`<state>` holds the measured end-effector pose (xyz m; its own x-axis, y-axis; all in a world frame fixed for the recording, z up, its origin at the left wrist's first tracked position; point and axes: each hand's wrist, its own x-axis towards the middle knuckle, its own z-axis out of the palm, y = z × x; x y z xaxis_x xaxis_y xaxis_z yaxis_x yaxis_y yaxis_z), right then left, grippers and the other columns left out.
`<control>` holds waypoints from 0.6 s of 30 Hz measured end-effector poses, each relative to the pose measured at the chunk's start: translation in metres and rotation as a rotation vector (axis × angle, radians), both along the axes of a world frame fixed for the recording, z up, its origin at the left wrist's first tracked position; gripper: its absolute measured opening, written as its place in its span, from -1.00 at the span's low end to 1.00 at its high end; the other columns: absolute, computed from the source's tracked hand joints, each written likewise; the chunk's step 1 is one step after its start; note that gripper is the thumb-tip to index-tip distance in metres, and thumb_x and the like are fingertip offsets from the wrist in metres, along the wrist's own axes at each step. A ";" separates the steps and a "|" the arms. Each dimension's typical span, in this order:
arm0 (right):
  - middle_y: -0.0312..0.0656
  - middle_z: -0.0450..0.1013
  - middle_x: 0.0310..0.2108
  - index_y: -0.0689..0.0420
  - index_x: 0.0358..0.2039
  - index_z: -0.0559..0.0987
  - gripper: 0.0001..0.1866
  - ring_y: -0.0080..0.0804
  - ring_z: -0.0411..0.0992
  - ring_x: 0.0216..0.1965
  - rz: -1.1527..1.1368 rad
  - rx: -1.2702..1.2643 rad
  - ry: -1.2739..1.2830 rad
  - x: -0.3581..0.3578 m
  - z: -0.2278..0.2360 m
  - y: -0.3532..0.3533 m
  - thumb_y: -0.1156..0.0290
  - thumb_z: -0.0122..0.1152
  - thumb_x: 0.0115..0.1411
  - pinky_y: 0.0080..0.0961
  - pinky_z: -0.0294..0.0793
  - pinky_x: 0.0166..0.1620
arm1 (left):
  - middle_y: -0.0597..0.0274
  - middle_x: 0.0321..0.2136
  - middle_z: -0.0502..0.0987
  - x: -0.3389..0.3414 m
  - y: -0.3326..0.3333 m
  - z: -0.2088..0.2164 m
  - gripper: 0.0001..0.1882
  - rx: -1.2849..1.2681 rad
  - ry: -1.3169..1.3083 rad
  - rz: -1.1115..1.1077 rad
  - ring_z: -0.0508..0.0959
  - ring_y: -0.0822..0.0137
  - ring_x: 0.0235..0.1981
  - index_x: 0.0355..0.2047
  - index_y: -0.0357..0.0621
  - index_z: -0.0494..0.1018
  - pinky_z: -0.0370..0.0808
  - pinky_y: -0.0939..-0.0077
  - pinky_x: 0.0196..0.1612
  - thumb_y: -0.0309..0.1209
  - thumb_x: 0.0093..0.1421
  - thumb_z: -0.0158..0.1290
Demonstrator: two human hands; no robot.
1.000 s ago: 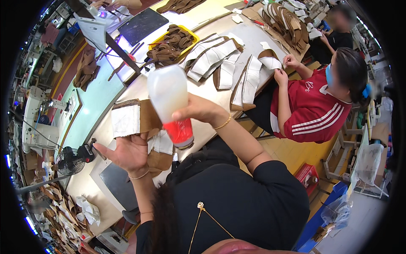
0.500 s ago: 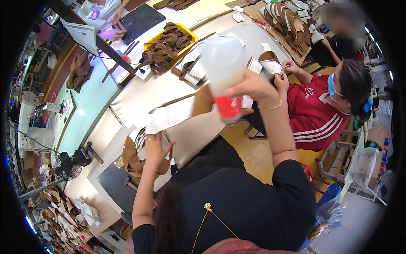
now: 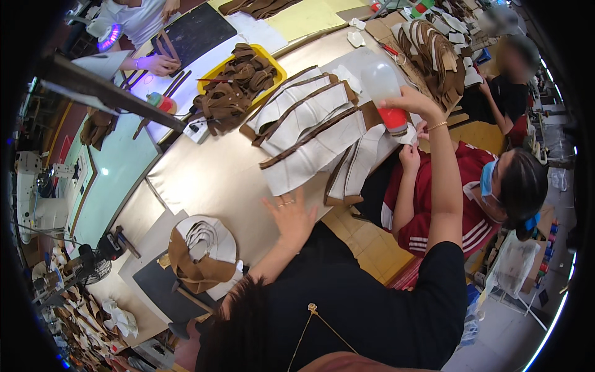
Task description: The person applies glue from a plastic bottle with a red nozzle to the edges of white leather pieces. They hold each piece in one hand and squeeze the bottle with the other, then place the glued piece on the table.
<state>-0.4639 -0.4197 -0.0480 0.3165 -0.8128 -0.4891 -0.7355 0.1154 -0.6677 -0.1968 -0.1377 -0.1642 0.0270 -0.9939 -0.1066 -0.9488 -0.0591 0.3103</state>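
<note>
My right hand [image 3: 416, 104] is wrapped round a translucent whitish bottle [image 3: 379, 79] with a red lower part, held tilted above the table's right side. My left hand [image 3: 291, 218] has its fingers spread, with the fingertips at the near end of a white piece edged in brown [image 3: 304, 162]. That piece lies on the table among several similar long, overlapping white-and-brown pieces [image 3: 297, 111]. Nearer me on the left sits a curled stack of brown and white pieces [image 3: 203, 253].
A yellow tray [image 3: 284, 65] heaped with brown strips stands further back. At left are a hammer [image 3: 192, 297], a dark mat [image 3: 158, 282] and a small fan [image 3: 93, 265]. A co-worker in red [image 3: 443, 195] sits close on the right, hands near the bottle. Another person's hand [image 3: 160, 65] works across the table.
My left hand has moved right, away from the curled stack, and the white piece now lies flat with the others. My right hand has carried the bottle to the right. The view has shifted.
</note>
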 end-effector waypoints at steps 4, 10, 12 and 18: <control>-0.26 0.46 -0.40 0.28 -0.22 0.49 -0.40 -0.54 0.38 -0.46 0.005 0.133 0.210 -0.010 -0.055 -0.058 0.02 0.31 -0.13 -0.62 0.37 -0.34 | -0.11 0.14 0.09 -0.048 -0.026 -0.046 -0.14 0.130 0.039 -0.083 0.12 -0.12 0.14 0.22 -0.03 0.03 -0.18 -0.29 0.16 -0.04 -0.05 0.12; -0.25 0.45 -0.38 0.27 -0.17 0.45 -0.40 -0.56 0.39 -0.39 -0.138 -0.011 -0.076 0.007 -0.126 -0.063 0.04 0.29 -0.08 -0.60 0.37 -0.27 | -0.06 0.06 0.23 -0.057 -0.028 -0.081 -0.24 0.058 0.129 -0.292 0.23 0.04 0.10 0.19 -0.11 0.07 -0.07 -0.17 0.17 -0.15 0.02 0.09; -0.24 0.45 -0.36 0.28 -0.16 0.45 -0.41 -0.56 0.38 -0.36 -0.130 -0.025 -0.156 0.024 -0.109 -0.044 0.06 0.28 -0.06 -0.60 0.37 -0.26 | -0.04 0.03 0.27 -0.051 -0.023 -0.074 -0.31 0.064 0.249 -0.344 0.27 0.08 0.07 0.15 -0.14 0.11 0.00 -0.10 0.16 -0.19 0.05 0.06; -0.24 0.47 -0.36 0.26 -0.20 0.49 -0.47 -0.56 0.40 -0.35 -0.135 0.084 -0.230 0.044 -0.103 0.022 0.10 0.31 -0.05 -0.58 0.39 -0.26 | -0.02 -0.08 0.37 0.001 0.022 -0.057 -0.50 0.184 0.550 -0.344 0.35 0.03 -0.03 0.02 -0.19 0.27 0.24 0.18 0.03 -0.26 0.10 0.02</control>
